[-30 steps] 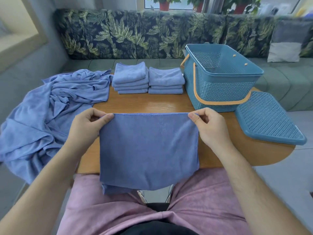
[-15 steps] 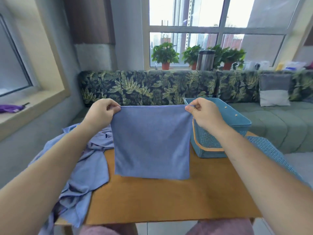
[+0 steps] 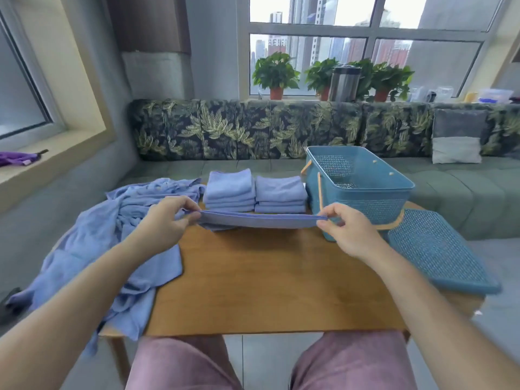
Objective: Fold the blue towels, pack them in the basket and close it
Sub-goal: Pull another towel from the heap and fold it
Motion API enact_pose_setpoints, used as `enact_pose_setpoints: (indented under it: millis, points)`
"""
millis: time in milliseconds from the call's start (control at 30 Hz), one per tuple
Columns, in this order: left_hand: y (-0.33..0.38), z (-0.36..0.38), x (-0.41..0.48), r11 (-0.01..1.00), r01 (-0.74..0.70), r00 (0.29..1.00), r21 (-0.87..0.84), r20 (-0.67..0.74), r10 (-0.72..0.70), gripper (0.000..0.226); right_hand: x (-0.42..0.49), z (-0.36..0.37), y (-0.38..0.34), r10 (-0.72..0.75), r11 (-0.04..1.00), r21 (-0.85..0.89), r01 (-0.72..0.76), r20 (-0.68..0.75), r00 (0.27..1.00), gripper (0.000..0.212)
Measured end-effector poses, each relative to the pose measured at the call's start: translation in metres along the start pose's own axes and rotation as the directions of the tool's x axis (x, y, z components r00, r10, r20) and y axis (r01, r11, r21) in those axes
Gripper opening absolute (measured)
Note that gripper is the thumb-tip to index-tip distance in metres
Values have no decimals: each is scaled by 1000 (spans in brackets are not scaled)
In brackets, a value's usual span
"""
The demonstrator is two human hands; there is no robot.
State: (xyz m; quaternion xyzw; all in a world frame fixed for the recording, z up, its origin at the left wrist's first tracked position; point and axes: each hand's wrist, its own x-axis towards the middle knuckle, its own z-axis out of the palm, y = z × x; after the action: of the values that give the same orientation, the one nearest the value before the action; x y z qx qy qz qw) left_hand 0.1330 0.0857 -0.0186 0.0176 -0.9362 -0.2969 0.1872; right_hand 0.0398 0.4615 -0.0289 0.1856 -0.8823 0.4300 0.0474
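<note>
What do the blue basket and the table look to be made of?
The basket looks like moulded plastic, matte: its walls are a regular perforated mesh with a smooth rim. The table looks like wood or wood-look laminate, smooth, brown with faint grain; which, unclear.

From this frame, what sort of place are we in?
Probably a lounge in a high-rise flat or office: a leaf-print sofa, potted plants behind it, tower blocks through the window.
</note>
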Motion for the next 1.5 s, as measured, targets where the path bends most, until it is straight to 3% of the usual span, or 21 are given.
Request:
enact_pose_setpoints:
  millis: [167, 367, 567, 733, 933, 1033, 1100, 1167, 1233, 1267, 1333, 1500]
  points:
    - [-15, 36, -70, 994, 94, 978, -57, 190, -81, 17, -65, 23, 49, 98, 983, 138, -123, 173, 980, 15]
    - [-22, 50, -63, 985, 147, 978, -88, 161, -131, 8, -50, 27, 54, 144, 975, 147, -168, 160, 977, 5]
    - [-43, 86, -4, 979, 197, 977, -50, 95, -191, 8, 6, 59, 61, 197, 980, -37, -196, 5, 980, 5]
    - [-64, 125, 17, 963, 268, 961, -17, 72, -266, 10, 29, 89, 77, 238, 956, -175, -234, -1, 971, 11]
    - [-78, 148, 24, 973, 213, 973, 91, 71, -220, 13, 28, 112, 90, 193, 931, -303, -205, -68, 979, 7]
    - [-70, 150, 19, 919, 233, 972, 319, -40, -233, 23, 24, 115, 82, 197, 832, -511, -217, -94, 976, 20]
    - [-54, 156, 11, 864, 157, 986, 479, -131, -106, 28, 17, 120, 68, 91, 719, -676, -160, -137, 986, 36]
    - [-30, 172, 0, 912, -43, 997, 408, -40, 65, 32, 9, 135, 45, -26, 750, -660, -40, -90, 996, 46]
    - [-9, 193, -11, 967, -184, 972, 178, 180, 152, 46, 1, 160, 29, -42, 815, -576, 64, 52, 998, 53]
    - [-2, 201, -17, 975, -189, 947, 116, 286, 149, 54, -3, 172, 26, -28, 832, -548, 88, 117, 993, 54]
    - [-3, 209, -22, 978, -139, 922, 155, 381, 71, 57, -7, 188, 29, 51, 839, -541, 62, 190, 980, 53]
    - [-32, 189, -12, 957, -5, 934, 291, 342, -99, 55, -5, 180, 50, 199, 783, -622, -10, 236, 951, 62]
